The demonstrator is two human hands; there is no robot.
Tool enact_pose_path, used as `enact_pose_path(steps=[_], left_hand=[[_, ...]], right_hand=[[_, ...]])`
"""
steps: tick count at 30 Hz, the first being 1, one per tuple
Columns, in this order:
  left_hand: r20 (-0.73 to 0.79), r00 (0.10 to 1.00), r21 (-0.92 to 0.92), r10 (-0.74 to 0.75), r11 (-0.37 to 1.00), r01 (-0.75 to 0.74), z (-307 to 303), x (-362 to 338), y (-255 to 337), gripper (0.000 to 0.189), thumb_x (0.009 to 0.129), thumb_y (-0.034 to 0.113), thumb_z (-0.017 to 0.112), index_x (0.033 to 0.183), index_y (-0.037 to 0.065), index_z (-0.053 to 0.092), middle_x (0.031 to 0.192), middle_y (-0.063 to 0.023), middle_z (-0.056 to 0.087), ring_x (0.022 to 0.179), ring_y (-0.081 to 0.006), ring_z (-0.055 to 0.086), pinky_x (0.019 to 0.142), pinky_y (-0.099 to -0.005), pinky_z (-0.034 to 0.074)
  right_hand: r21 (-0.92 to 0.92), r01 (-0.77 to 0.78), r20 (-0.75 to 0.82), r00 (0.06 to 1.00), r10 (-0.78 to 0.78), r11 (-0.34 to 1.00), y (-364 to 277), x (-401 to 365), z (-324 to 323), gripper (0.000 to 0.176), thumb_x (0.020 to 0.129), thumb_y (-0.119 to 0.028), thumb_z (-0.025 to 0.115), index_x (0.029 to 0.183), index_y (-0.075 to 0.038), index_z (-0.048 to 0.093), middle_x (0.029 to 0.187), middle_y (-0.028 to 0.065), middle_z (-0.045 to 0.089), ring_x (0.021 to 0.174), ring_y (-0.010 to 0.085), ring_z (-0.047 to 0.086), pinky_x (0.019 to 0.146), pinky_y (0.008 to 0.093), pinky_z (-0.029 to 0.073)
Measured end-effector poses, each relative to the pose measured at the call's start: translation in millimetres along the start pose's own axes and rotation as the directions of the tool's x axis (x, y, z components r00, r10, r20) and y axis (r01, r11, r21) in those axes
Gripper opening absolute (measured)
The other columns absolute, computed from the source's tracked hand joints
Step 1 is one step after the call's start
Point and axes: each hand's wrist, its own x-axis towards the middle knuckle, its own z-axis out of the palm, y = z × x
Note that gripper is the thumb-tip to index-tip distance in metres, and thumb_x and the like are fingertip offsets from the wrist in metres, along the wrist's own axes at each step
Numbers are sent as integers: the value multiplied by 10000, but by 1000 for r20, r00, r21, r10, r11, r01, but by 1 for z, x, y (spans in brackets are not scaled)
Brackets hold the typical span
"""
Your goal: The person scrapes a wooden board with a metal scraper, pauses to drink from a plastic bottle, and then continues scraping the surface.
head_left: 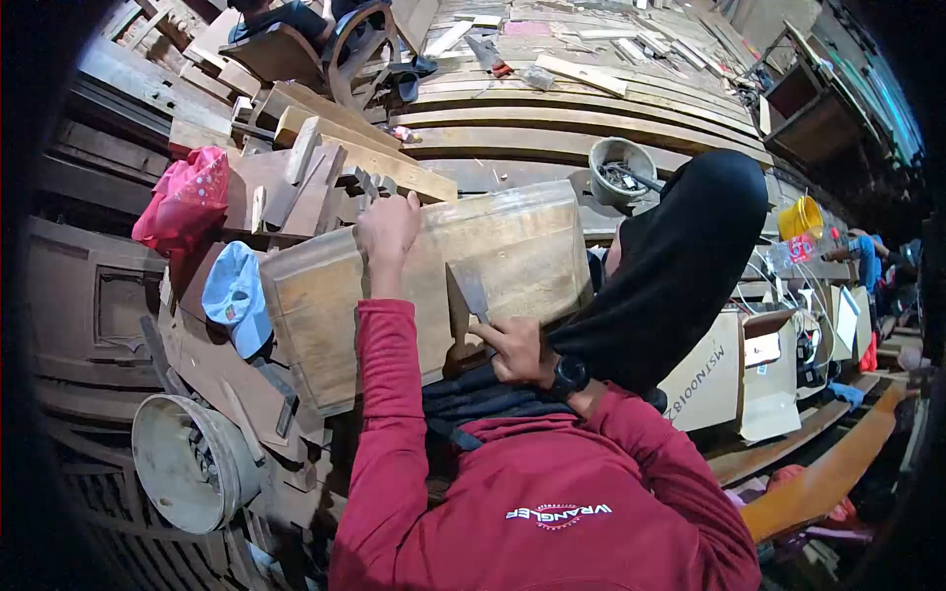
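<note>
A wooden panel (522,231) with bevelled edges lies tilted across my lap, its surface pale and worn. My left hand (387,231) is closed over the panel's far edge, its fingertips partly hidden there. In my right hand (517,350), low on the panel near my waist, is a scraper (469,288) with a flat, wide metal blade. Its blade points away from me over the wood and casts a dark shadow. The fingers cover its handle.
A pail (621,169) of small pieces stands beyond my raised knee, and a white bucket (192,463) sits at lower left. A pink bag (185,202), a light-blue cap (236,295) and wood offcuts lie left. A cardboard box (714,369) is right. Another person sits at upper left.
</note>
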Motion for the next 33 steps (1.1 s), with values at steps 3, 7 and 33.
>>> enact_pose_path(steps=[3, 7, 33], left_hand=[[-5, 1000, 10, -3, 1000, 3, 0, -1, 0, 573, 1044, 480, 475, 930, 29, 809, 958, -248, 760, 922, -419, 751, 844, -524, 581], [-17, 1000, 20, -9, 1000, 9, -3, -4, 2, 562, 1044, 462, 477, 925, 26, 811, 955, -232, 767, 913, -403, 755, 837, -508, 583], [-46, 999, 70, 24, 997, -20, 1, -4, 1, 590, 1050, 477, 455, 903, 30, 811, 898, -224, 769, 858, -393, 762, 780, -500, 591]], right_hand=[[-8, 7, 19, 1000, -7, 1000, 2, 0, 1, 559, 645, -38, 633, 1200, -80, 689, 806, 145, 580, 683, 363, 628, 606, 459, 514], [10, -88, -46, 995, 88, 996, 14, 6, 12, 560, 661, -11, 640, 1215, -84, 683, 840, 152, 590, 704, 365, 640, 615, 455, 526], [-72, 70, -49, 996, -74, 995, 12, 14, 24, 450, 706, -215, 737, 1138, -104, 678, 806, 98, 591, 667, 305, 648, 564, 434, 508]])
